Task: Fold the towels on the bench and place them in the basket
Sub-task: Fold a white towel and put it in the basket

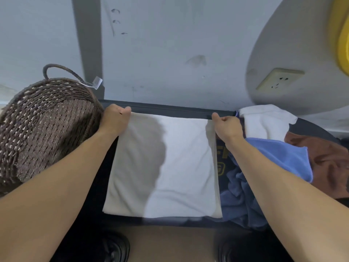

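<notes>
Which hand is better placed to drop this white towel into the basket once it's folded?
Left. The left hand pinches the white towel's far corner right beside the basket; the right hand holds the opposite corner, by the unfolded pile.

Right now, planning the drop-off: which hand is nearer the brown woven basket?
Left. The left hand pinches the white towel's far corner beside the brown woven basket; the right hand pinches the opposite corner.

Scuffed pale wall (170, 53) with a socket (279, 81).
</notes>
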`<action>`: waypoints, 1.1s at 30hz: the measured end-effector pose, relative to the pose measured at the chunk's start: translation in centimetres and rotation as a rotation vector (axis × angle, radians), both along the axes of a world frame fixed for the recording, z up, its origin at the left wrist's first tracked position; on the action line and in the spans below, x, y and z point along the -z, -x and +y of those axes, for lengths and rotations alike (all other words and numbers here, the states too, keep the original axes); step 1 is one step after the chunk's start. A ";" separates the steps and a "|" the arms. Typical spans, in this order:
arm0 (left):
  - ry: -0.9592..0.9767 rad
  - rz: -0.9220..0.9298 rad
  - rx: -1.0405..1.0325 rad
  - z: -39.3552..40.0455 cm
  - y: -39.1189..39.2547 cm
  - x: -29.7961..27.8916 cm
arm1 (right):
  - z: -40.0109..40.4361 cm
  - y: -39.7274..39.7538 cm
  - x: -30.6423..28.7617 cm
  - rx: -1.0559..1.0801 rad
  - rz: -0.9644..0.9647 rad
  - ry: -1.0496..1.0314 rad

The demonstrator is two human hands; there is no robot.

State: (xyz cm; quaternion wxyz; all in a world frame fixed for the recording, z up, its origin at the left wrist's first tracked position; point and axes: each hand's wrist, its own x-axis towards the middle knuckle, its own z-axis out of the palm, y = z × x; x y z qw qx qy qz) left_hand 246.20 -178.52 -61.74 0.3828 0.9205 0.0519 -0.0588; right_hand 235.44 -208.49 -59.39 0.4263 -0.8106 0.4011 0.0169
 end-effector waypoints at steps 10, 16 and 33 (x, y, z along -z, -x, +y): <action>-0.186 0.079 0.176 -0.2 4.4 -4.4 | 0.7 3.4 -4.6 -0.277 0.397 -0.294; -0.645 0.138 0.630 1.9 12.9 -7.4 | 2.5 8.3 -5.1 -0.483 0.675 -0.261; -0.228 0.626 0.211 8.4 19.3 -3.8 | 4.8 17.7 -5.2 -0.341 0.361 -0.247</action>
